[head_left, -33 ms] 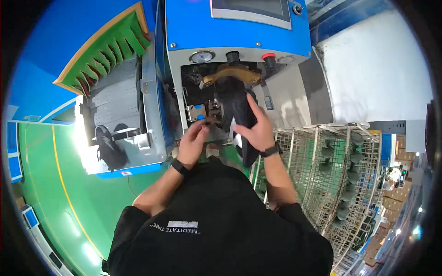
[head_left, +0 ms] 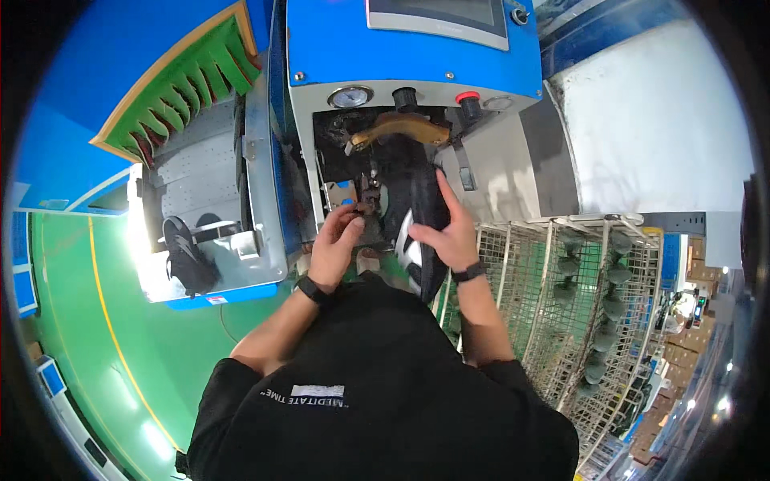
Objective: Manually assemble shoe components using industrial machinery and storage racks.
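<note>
— Both hands were busy? 
— Yes. My right hand [head_left: 449,232] was wrapped around the black shoe [head_left: 421,216], fingers closed over its upper, holding it toe-up against the blue machine [head_left: 401,56], I'd judge to seat it under the tan clamp [head_left: 399,128]. My left hand [head_left: 337,240] pinched narrow at a small fitting beside it. 
— Pinching what? 
— Too dark and small to tell. Farther left, another dark shoe [head_left: 186,256] lay on the grey tray [head_left: 249,248].

A grey rectangular screen [head_left: 437,18] tops the blue machine [head_left: 401,56].
</note>
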`<control>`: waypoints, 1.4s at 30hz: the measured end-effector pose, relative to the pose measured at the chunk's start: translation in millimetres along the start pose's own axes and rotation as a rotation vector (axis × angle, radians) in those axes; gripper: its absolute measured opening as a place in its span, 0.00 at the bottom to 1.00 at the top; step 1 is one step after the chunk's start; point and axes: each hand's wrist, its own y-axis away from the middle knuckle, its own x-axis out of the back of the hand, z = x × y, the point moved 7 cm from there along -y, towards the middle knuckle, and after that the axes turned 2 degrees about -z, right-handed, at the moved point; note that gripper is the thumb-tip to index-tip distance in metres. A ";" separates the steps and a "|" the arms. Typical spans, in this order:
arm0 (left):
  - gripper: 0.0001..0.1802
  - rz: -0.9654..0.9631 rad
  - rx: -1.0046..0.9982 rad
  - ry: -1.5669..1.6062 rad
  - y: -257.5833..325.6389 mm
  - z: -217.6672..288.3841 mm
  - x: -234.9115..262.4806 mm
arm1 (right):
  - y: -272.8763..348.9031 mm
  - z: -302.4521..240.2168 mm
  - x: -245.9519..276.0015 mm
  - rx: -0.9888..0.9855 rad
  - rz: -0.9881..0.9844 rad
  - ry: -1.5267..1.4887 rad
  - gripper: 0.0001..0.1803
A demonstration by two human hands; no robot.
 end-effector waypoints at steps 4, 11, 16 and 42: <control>0.09 -0.448 0.368 0.233 17.1 -11.9 -46.3 | 40.6 70.2 11.6 -0.336 0.099 -0.622 0.49; 0.16 -0.493 0.525 -0.026 34.7 -4.9 -50.7 | 28.5 66.2 30.5 -0.349 0.193 -0.496 0.46; 0.21 -0.363 0.411 0.178 -0.8 -56.4 -60.1 | -28.3 35.0 29.6 -0.053 0.133 0.060 0.52; 0.16 -0.130 0.627 0.394 -29.2 -79.9 17.6 | -57.0 17.4 -47.5 0.138 0.420 0.967 0.50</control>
